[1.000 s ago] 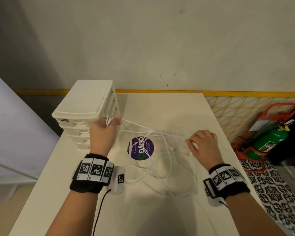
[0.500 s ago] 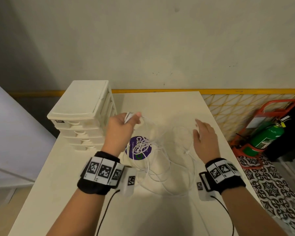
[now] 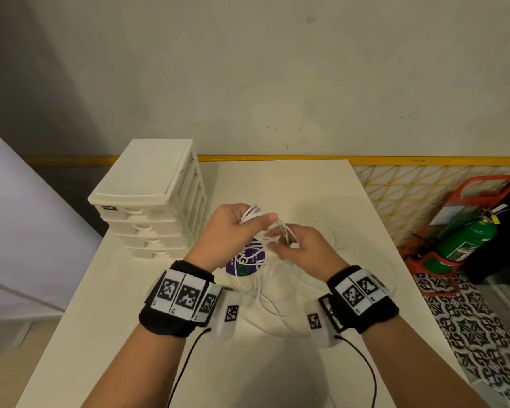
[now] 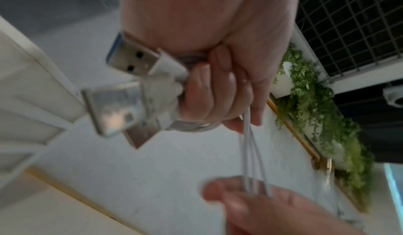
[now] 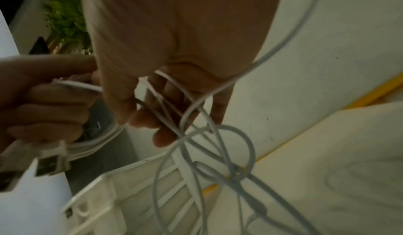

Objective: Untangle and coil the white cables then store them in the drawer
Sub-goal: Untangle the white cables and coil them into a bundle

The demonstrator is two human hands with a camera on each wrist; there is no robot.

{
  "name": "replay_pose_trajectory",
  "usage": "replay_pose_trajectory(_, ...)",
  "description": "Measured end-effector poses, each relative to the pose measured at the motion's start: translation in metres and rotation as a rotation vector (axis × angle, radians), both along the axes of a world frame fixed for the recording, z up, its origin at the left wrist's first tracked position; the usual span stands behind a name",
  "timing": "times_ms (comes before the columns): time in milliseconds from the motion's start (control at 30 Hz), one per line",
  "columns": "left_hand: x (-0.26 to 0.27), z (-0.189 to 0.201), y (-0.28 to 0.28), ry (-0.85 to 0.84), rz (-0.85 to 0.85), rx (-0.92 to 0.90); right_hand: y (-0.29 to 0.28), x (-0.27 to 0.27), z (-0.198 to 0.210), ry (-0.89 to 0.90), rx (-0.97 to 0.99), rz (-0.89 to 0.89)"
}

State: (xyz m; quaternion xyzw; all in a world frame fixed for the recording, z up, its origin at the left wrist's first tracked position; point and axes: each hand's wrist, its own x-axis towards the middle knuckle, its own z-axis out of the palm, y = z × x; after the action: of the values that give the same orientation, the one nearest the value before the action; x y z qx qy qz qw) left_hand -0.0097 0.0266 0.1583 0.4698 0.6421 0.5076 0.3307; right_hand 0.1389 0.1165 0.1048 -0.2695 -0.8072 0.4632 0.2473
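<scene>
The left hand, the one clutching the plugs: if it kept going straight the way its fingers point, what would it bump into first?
Most likely the right hand. The left hand points toward it, white cables strung between them; depth is hard to judge.
</scene>
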Motion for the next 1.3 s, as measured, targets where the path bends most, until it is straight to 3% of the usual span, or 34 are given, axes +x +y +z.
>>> replay_pose_trajectory(100,-0.013,-0.009,-0.008,0.069,-0.028,-0.124,0.009,0.008,0.008,-0.01,0.051,0.022)
replay_pose_trajectory(167,-0.015,-0.017,-0.015,0.012,-0.115,-0.212,0.012,0.01,0.025,0.036,0.102,0.037)
replay_pose_trajectory(267,-0.007,-0.02,-0.019,-0.097,-0.248,-0.246,0.023,0.011,0.042,0.045,0.433,0.015)
replay_pose_trajectory(367,-0.006,-0.013,-0.02,-0.169,-0.332,-0.238,0.037,0.015,0.024,-0.111,0.656,-0.028)
replay_pose_trajectory(467,-0.015,-0.006,-0.023,-0.348,-0.373,-0.218,0.042,0.025,-0.017,-0.232,0.609,-0.045)
replay_pose_trajectory(533,-0.017,-0.005,-0.023,-0.434,-0.377,-0.188,0.04,0.029,-0.036,-0.219,0.539,-0.076)
replay_pose_trajectory(700,-0.013,-0.004,-0.013,-0.727,-0.36,-0.056,0.023,0.018,-0.051,-0.246,0.224,-0.081)
replay_pose_trajectory(767,-0.015,-0.001,-0.009,-0.866,-0.344,0.017,0.016,0.014,-0.052,-0.194,0.108,-0.1)
replay_pose_trajectory(933,-0.013,0.005,0.0,-1.028,-0.253,0.17,0.001,0.003,-0.055,-0.121,0.001,-0.103)
replay_pose_trajectory(1067,-0.019,0.002,0.0,-1.176,-0.238,0.277,-0.002,0.004,-0.05,0.021,-0.214,-0.134)
replay_pose_trajectory(1200,-0.037,-0.009,-0.001,-1.41,-0.441,0.373,0.003,0.009,-0.053,0.003,-0.208,-0.119)
replay_pose_trajectory(1300,-0.051,-0.009,-0.005,-1.406,-0.477,0.424,0.011,0.015,-0.06,-0.044,-0.201,-0.095)
